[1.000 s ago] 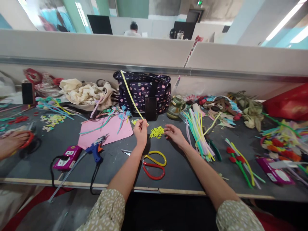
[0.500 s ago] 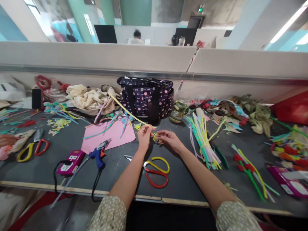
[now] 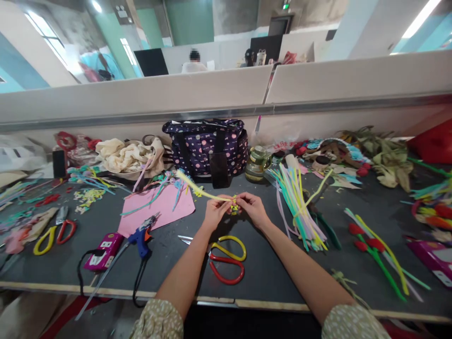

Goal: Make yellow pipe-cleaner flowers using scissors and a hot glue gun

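My left hand (image 3: 216,213) pinches a pale yellow fuzzy stem (image 3: 197,189), whose free end points up and to the left. Against its fingertips, my right hand (image 3: 253,208) is closed on a small cluster of yellow-green pieces (image 3: 234,205); the fingertips hide part of it. Below the hands lie scissors (image 3: 226,260) with one yellow and one red handle. A pink sheet (image 3: 141,207) is at the left, and a blue glue gun (image 3: 141,241) rests by its lower edge. Right of my hands sits a bundle of pastel stems (image 3: 298,205).
A dark patterned bag (image 3: 201,148) with a phone (image 3: 219,170) before it stands at the back, beside a green-lidded jar (image 3: 256,164). Far left is a second pair of scissors (image 3: 56,231). Red-tipped green stems (image 3: 376,256) lie right. Beyond the partition (image 3: 141,96) a person is visible.
My hands have come together, the right fingertips now meeting the left ones at the yellow stem's end. The view has shifted slightly, tilting the scene.
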{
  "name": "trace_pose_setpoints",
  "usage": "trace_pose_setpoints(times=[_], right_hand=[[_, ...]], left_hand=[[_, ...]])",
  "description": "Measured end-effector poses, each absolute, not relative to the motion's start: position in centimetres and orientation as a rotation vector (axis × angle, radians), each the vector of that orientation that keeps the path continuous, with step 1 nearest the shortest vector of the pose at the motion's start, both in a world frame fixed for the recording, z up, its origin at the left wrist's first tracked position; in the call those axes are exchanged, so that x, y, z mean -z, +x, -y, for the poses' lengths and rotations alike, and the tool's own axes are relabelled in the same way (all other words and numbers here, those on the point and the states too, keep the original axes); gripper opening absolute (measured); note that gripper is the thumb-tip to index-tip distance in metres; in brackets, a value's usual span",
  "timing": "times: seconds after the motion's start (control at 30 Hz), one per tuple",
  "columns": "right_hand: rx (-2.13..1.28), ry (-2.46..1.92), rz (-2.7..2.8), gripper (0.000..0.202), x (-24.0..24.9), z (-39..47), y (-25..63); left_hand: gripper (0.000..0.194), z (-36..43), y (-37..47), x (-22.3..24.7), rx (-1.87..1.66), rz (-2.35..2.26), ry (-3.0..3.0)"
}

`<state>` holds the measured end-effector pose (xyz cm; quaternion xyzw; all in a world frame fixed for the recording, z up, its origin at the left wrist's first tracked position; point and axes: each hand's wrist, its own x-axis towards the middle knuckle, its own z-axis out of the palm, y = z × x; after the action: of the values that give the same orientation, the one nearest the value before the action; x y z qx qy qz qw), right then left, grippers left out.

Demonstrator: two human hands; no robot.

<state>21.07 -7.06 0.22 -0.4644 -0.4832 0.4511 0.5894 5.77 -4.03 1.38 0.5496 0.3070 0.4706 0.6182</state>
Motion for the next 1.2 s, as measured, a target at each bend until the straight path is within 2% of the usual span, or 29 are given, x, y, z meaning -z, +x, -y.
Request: trace_pose_setpoints(times=[0.27, 0.5, 0.63, 0.9, 1.1, 1.2], right_hand=[[-0.675, -1.174, 1.054, 0.018, -1.6, 6.9, 23.4], [-0.449, -1.188, 1.012, 0.017, -1.2, 6.7, 24.8], [-0.276, -1.250, 1.074, 0.018, -0.7, 6.8, 24.7], [-0.095, -1.306, 1.116, 0.019, -0.6, 6.9, 25.0], [0.388, -1.393, 1.439, 0.028, -2.4, 8.5, 24.0], [0.429, -1.338, 1.675, 0.035, -2.8, 9.2, 23.1]], left_hand=[[0.041, 4.1, 5.5, -2.2, -0.880, -0.591, 1.058], [0.039, 3.8, 5.3, -1.7, -0.606, -0.666, 1.153], [0.040, 3.9, 5.5, -1.8, -0.674, -0.612, 1.077], [0.031, 3.8, 5.4, -2.3, -0.785, -0.574, 0.962], [0.032, 3.9, 5.6, -2.1, -0.769, -0.582, 0.937], [0.030, 4.2, 5.7, -2.2, -0.733, -0.557, 0.940]])
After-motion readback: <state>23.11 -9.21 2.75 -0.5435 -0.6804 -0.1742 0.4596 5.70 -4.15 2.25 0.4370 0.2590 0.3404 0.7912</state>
